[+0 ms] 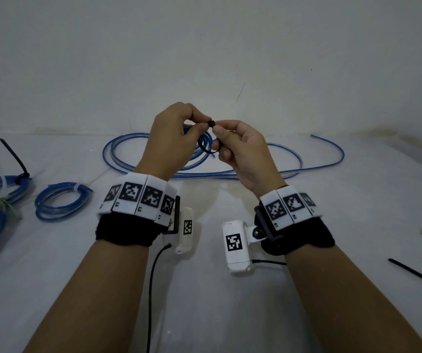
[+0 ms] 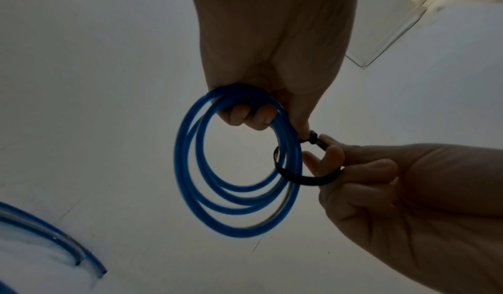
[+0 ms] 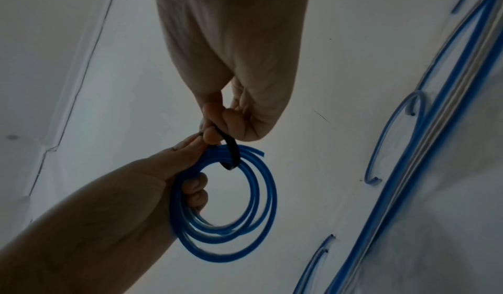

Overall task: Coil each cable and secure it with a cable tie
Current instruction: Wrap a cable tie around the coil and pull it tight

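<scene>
Above the white table, both hands hold a small coil of blue cable (image 2: 190, 169). The lower fingers of my left hand (image 1: 199, 123) curl through the coil (image 3: 269, 191), while its thumb and forefinger pinch the head of a black cable tie (image 1: 212, 122). The tie (image 2: 299, 180) loops loosely around the coil's strands. My right hand (image 1: 220, 135) pinches the tie's strap (image 3: 231, 148) right beside the head. In the head view my hands hide most of the coil (image 1: 206, 137).
A long loose blue cable (image 1: 306, 169) sprawls across the table behind my hands. Tied blue coils (image 1: 62, 200) lie at the left, one with a black tie tail (image 1: 14, 156) sticking up. A spare black cable tie (image 1: 418, 275) lies at the right edge. A white wall stands close behind.
</scene>
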Demonstrator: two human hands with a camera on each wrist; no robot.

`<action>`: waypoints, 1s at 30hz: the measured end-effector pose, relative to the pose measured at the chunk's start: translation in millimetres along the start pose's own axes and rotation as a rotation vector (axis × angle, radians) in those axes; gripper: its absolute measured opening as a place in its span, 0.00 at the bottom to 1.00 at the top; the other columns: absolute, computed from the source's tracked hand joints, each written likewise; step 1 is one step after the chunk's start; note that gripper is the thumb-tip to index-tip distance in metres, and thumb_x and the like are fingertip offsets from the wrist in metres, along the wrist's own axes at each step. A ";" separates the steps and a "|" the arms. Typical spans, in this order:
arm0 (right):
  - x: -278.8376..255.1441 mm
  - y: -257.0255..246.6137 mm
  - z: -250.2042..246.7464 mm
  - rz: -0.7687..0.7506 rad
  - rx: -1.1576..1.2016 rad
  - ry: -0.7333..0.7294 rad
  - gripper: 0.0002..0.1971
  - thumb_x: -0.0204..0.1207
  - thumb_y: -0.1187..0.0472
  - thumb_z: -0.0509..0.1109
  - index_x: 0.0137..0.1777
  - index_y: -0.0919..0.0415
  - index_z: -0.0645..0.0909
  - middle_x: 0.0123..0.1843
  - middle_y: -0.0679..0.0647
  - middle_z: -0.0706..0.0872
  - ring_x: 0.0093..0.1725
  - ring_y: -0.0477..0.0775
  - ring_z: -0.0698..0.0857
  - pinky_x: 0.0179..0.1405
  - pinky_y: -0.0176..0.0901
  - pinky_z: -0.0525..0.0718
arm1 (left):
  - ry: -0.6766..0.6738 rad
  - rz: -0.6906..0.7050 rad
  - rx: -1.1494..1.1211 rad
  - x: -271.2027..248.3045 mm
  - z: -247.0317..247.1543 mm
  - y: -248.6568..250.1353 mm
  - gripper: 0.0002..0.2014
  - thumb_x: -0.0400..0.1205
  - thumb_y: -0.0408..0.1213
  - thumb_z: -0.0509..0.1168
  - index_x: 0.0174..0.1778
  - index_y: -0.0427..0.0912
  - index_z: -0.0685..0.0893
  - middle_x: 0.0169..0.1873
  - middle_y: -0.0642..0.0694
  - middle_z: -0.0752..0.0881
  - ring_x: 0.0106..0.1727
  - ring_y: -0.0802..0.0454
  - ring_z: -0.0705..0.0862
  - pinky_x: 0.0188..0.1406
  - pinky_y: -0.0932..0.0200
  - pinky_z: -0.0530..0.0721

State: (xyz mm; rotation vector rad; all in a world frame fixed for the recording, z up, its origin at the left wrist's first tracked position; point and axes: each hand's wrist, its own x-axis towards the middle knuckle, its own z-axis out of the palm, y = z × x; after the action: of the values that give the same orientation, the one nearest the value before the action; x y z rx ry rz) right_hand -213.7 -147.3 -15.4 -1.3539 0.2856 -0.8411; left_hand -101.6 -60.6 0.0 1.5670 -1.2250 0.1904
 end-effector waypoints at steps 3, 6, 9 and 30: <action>-0.3 1.1 0.3 -0.027 0.013 -0.013 0.06 0.80 0.67 0.66 0.52 0.61 0.82 0.28 0.52 0.83 0.23 0.43 0.74 0.28 0.33 0.74 | 0.000 -0.031 0.001 -0.3 0.8 0.7 0.03 0.80 0.33 0.67 0.45 0.43 0.86 0.39 0.53 0.82 0.36 0.64 0.79 0.36 0.77 0.74; -0.4 1.5 0.1 -0.037 0.024 -0.015 0.08 0.80 0.68 0.65 0.55 0.62 0.83 0.28 0.52 0.83 0.23 0.42 0.74 0.30 0.32 0.75 | -0.015 -0.054 0.014 -0.9 4.8 1.0 0.03 0.80 0.33 0.67 0.46 0.42 0.86 0.38 0.52 0.83 0.37 0.64 0.79 0.36 0.79 0.75; -0.1 2.5 -1.9 -0.037 0.034 -0.010 0.09 0.80 0.68 0.64 0.56 0.62 0.83 0.28 0.51 0.83 0.24 0.42 0.75 0.32 0.33 0.76 | -0.050 -0.071 0.015 -1.8 6.4 1.5 0.03 0.80 0.34 0.67 0.44 0.46 0.85 0.36 0.57 0.83 0.37 0.63 0.81 0.35 0.80 0.75; 13.0 3.0 -28.0 0.226 0.185 0.342 0.09 0.82 0.66 0.64 0.39 0.63 0.77 0.32 0.53 0.76 0.27 0.46 0.74 0.21 0.35 0.70 | -0.419 -0.010 0.031 -13.1 12.1 14.7 0.05 0.83 0.31 0.62 0.45 0.41 0.83 0.34 0.59 0.83 0.27 0.72 0.78 0.27 0.80 0.70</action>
State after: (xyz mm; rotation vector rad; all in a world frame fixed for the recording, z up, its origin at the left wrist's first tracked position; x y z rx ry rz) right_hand -221.4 -176.8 -21.2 -0.9813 0.6006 -0.8826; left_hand -124.3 -60.8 -4.3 1.6920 -1.5408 -0.1344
